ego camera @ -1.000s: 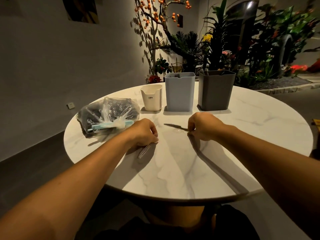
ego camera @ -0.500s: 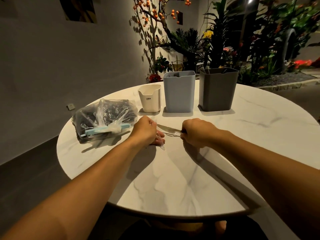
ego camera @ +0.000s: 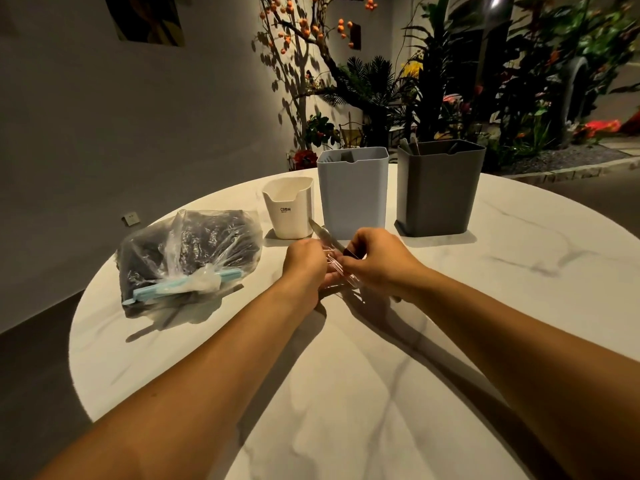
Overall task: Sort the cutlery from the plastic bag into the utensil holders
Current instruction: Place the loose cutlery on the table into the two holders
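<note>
Fingers of both hands pinched what looked like a wrapped knife [ego camera: 325,237]; the full plastic bag [ego camera: 188,252] at nine o'clock remained unsorted.

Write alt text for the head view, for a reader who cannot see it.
Two hands, left hand and right hand, meet over a round marble table, together holding cutlery in a clear wrapper. Behind them stand a white cup, a blue holder and a grey holder; a clipped plastic bag lies left.
</note>
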`<state>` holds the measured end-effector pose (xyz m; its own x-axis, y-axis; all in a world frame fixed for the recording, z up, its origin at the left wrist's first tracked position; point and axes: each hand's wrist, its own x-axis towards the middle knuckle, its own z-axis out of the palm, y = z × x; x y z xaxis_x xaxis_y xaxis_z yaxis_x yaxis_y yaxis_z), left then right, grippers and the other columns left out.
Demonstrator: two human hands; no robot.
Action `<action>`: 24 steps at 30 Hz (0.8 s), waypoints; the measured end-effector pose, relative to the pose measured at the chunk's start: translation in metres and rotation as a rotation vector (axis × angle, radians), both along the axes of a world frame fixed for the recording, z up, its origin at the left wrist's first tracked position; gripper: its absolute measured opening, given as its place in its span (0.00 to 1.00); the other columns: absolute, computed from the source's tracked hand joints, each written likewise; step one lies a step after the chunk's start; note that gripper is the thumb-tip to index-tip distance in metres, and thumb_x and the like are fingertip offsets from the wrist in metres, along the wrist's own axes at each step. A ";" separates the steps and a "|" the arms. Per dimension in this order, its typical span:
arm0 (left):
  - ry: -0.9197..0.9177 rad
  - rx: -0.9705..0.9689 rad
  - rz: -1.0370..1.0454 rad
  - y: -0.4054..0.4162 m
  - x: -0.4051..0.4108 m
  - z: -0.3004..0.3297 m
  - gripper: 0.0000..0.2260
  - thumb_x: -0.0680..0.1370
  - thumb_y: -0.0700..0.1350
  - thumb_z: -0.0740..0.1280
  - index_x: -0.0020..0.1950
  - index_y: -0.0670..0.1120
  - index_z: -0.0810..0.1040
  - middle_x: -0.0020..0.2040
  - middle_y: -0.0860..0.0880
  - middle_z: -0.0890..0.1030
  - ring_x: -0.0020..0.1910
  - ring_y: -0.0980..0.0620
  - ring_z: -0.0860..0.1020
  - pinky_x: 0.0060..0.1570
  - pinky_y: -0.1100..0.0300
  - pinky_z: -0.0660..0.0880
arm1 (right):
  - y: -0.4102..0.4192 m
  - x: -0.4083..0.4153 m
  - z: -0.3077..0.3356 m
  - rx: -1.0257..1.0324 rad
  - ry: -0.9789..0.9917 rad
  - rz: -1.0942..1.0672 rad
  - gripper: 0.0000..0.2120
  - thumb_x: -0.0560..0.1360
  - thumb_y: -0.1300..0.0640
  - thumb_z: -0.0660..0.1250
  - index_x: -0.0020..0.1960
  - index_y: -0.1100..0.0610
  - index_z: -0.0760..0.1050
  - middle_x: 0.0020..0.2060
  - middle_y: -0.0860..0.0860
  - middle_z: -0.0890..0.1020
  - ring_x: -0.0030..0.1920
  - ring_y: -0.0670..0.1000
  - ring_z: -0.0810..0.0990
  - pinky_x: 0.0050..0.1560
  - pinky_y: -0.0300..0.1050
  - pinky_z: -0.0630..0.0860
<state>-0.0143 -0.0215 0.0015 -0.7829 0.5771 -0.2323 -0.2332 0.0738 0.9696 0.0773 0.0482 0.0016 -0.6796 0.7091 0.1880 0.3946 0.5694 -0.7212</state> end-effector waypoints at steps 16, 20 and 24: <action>0.099 0.072 -0.068 0.027 -0.014 -0.018 0.15 0.85 0.40 0.55 0.44 0.47 0.77 0.41 0.46 0.82 0.47 0.44 0.82 0.55 0.46 0.80 | 0.010 -0.013 -0.011 0.065 0.071 0.029 0.13 0.77 0.51 0.67 0.58 0.55 0.80 0.44 0.48 0.80 0.41 0.46 0.78 0.46 0.36 0.73; 0.079 0.099 -0.063 0.019 -0.014 -0.014 0.12 0.85 0.39 0.56 0.49 0.45 0.78 0.50 0.43 0.83 0.50 0.45 0.82 0.55 0.47 0.81 | 0.002 -0.014 -0.012 0.021 0.141 0.095 0.13 0.80 0.47 0.61 0.55 0.54 0.77 0.43 0.48 0.80 0.41 0.46 0.78 0.44 0.36 0.76; 0.085 0.160 -0.070 0.015 -0.013 -0.014 0.10 0.85 0.37 0.56 0.56 0.42 0.77 0.49 0.43 0.82 0.47 0.47 0.83 0.53 0.49 0.82 | 0.002 -0.011 -0.013 -0.023 0.201 0.101 0.13 0.83 0.47 0.55 0.52 0.54 0.73 0.42 0.48 0.78 0.43 0.48 0.78 0.46 0.39 0.76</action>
